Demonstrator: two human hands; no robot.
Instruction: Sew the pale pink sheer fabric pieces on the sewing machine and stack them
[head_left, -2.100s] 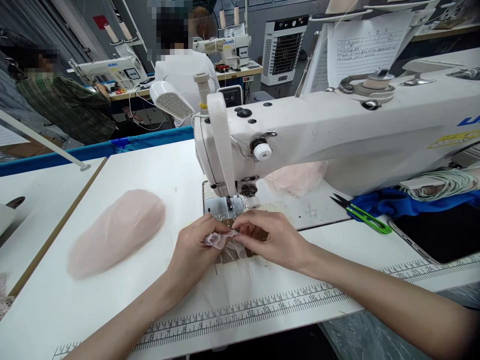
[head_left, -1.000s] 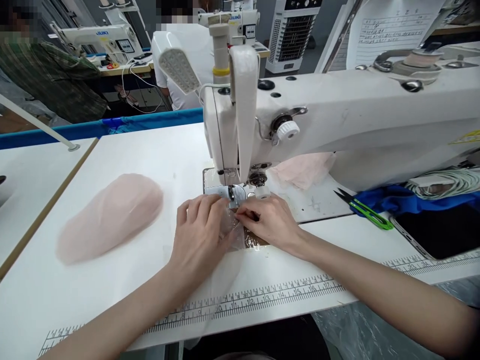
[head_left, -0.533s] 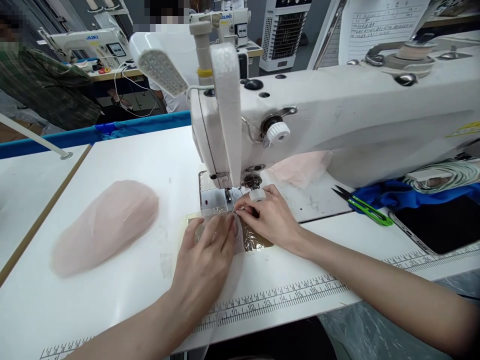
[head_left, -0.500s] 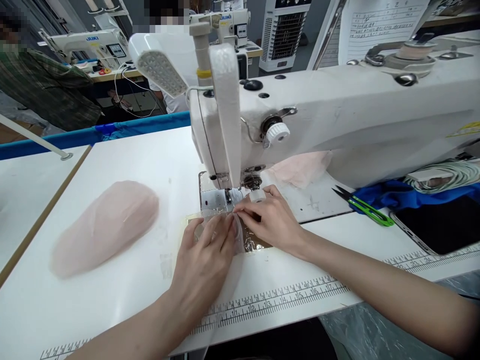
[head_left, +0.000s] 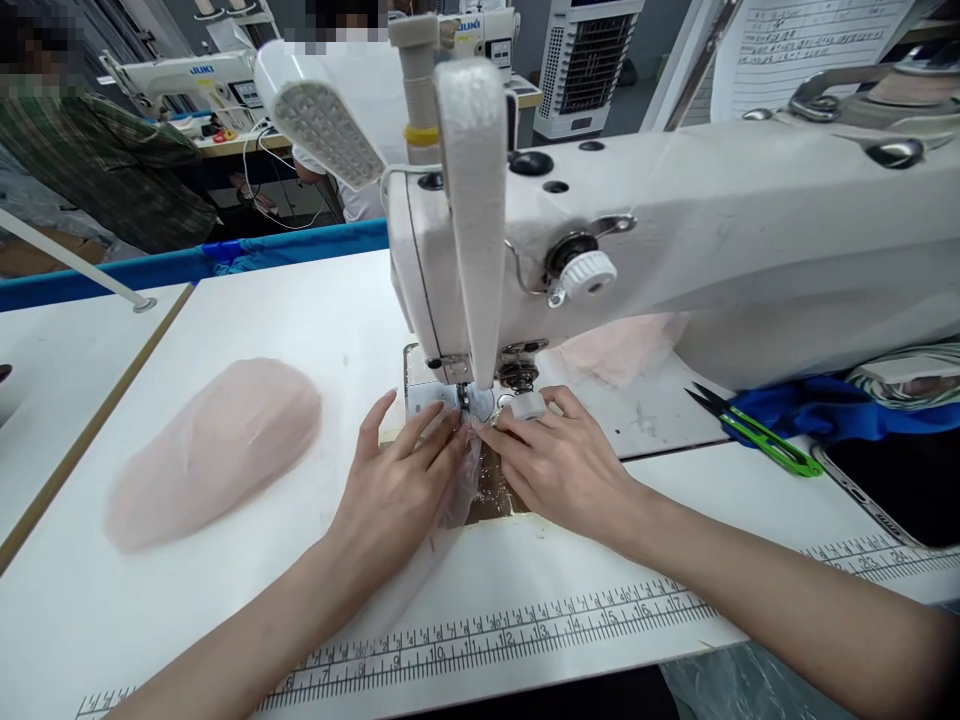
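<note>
Sheer pink fabric [head_left: 463, 490] lies at the presser foot [head_left: 464, 398] of a sewing machine [head_left: 690, 210], under the spread, open left hand [head_left: 401, 485], the right hand [head_left: 570, 470] curled at its edge, pinching or not unclear, where light, even tension should keep it flat.

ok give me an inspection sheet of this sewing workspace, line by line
Surface: white table with a printed ruler scale along its near edge
Job's things: sheer fabric at the sewing machine; pink piece lying to the left, another pink piece beneath the machine's arm
Clutter: green-handled snips, blue cloth and phone at right
Grip: left hand on the sheer fabric, fingers spread; right hand with fingertips near its edge; pinching unclear
Cables: white cable hanging by a rear table
Surroundings: person in plaid, person in white, air cooler behind
</note>
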